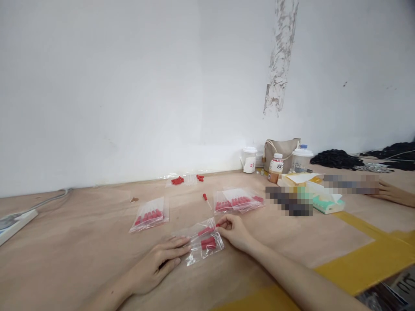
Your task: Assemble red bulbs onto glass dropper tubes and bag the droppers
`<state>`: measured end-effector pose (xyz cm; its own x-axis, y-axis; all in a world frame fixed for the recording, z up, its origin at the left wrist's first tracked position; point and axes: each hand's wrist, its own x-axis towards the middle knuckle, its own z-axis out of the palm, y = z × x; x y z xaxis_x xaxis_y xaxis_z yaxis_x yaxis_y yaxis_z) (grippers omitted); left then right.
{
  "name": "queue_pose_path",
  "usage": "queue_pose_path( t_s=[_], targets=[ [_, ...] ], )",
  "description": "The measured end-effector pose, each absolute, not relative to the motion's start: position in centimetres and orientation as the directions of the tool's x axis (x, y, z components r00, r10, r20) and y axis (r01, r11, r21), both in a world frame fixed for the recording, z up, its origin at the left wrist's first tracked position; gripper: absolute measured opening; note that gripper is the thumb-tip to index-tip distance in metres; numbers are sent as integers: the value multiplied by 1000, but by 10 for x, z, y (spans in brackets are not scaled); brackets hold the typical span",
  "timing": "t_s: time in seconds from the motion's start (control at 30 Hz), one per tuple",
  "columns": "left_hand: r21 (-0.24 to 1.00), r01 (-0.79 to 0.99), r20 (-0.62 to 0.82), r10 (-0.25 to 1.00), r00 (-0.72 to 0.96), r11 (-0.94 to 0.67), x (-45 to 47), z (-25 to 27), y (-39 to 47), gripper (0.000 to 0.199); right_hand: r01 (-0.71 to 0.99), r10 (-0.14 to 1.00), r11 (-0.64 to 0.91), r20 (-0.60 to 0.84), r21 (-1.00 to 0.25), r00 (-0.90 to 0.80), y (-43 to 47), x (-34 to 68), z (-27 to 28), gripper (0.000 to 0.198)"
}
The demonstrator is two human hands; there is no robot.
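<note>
A clear plastic bag [196,258] lies on the brown-covered table, with several red-bulbed droppers [208,243] inside it. My left hand [157,262] rests flat on the bag's left end, fingers stretched out. At the bag's right edge, the thumb and fingers of my right hand [236,232] pinch the red bulb of a dropper [218,225]; its thin tube seems to run into the bag. A single loose dropper [205,197] lies just beyond the bag. Filled bags sit close by: one bag [152,214] to the left, overlapping bags [240,201] to the right.
Loose red bulbs and clear tubes [191,179] lie near the wall. A white-lidded cup [249,160], a bottle [276,168], a cloth bag [282,151] and a tissue pack [327,203] stand back right. Another person's hand [389,192] is at far right. A power strip [17,226] lies left.
</note>
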<state>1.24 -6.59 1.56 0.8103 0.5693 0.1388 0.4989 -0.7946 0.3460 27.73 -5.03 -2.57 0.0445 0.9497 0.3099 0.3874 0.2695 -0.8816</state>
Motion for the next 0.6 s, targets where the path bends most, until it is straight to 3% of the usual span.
queue_pose_path(
  t_s=[0.17, 0.3, 0.4, 0.5, 0.6],
  targets=[
    [348, 501, 135, 572, 809, -792, 10, 13, -65, 36, 466, 943, 324, 323, -824, -84, -52, 274, -26, 11],
    [354, 489, 153, 565, 811, -797, 9, 10, -64, 36, 220, 934, 286, 220, -932, -282, -55, 273, -23, 19],
    [355, 468, 175, 549, 817, -810, 10, 9, -63, 35, 116, 962, 140, 107, -983, -252, -53, 277, -22, 25],
    [368, 451, 183, 538, 823, -813, 10, 10, -64, 35, 221, 975, 213, 192, -952, -111, -46, 286, -15, 25],
    [370, 481, 162, 565, 809, -795, 8, 11, -66, 38, 512, 926, 345, 375, -787, -47, -33, 288, 3, 10]
  ],
)
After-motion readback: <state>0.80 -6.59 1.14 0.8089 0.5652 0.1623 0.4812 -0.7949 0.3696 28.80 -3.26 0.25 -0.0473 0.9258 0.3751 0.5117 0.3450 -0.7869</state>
